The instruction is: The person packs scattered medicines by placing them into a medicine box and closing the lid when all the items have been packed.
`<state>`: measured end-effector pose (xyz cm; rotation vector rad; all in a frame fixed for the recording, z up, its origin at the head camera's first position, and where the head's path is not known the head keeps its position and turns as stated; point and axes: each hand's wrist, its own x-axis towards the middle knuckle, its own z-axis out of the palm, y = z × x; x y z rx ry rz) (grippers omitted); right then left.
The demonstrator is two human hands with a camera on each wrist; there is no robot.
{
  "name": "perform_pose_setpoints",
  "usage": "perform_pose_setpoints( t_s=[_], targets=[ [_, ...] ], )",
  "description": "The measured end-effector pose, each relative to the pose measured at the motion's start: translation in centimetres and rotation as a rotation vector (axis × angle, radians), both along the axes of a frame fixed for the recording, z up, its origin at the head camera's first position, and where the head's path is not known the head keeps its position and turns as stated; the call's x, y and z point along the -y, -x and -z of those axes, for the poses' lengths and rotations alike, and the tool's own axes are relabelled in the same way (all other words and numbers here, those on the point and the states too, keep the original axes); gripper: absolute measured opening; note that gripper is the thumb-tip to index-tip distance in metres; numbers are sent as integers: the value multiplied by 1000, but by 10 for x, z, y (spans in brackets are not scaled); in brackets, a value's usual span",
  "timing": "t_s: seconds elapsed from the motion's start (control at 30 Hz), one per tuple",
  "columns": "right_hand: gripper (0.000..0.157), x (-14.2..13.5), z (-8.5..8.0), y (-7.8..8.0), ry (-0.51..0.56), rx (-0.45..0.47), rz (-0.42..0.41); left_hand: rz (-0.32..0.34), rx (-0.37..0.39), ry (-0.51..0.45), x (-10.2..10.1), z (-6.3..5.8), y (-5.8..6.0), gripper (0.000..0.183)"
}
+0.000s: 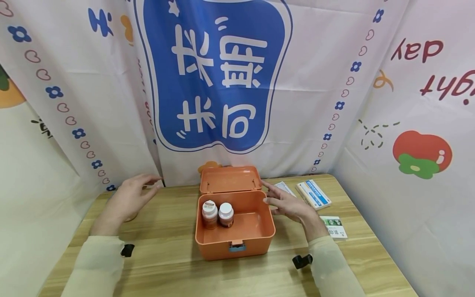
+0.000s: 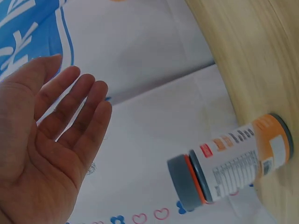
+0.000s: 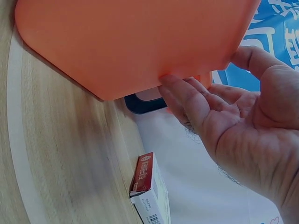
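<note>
Just below the centre of the head view sits an orange box (image 1: 235, 248), lid raised, two white-capped bottles (image 1: 218, 215) in its left half. The right hand (image 1: 291, 205) touches its right side with loosely extended fingers; at lower left, the left hand (image 1: 128, 201) hovers free, fingers relaxed, near a grey-capped bottle (image 2: 233, 161).

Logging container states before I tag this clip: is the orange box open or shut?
Open. In the head view, the lid lies back behind the orange box, exposing two white-capped bottles inside.
</note>
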<state>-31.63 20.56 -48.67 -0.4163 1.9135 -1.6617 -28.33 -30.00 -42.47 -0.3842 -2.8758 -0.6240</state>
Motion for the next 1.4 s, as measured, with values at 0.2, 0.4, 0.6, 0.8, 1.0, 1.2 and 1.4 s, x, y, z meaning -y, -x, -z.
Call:
perform_pose_setpoints(
  t_s=[0.2, 0.4, 0.6, 0.8, 1.0, 1.2, 1.4],
  targets=[
    [75, 0, 0, 0, -3, -1, -1, -32, -36, -10, 15, 7, 2, 45],
    [75, 0, 0, 0, -1, 0, -1, -66, -73, -29, 32, 13, 4, 42],
    [74, 0, 1, 0, 6, 2, 2, -94, -56, -48, 51, 14, 3, 47],
    [75, 1, 0, -1, 2, 2, 3, -135, -13, -59, 65, 15, 2, 53],
    [75, 1, 0, -1, 0, -2, 3, -157, -21, -75, 80, 19, 2, 52],
    [74, 0, -1, -1, -3, 0, -1, -185, 15, -121, 90, 20, 0, 56],
    [74, 0, -1, -1, 1, 3, -10, -201, 62, -147, 100, 22, 0, 62]
  ],
)
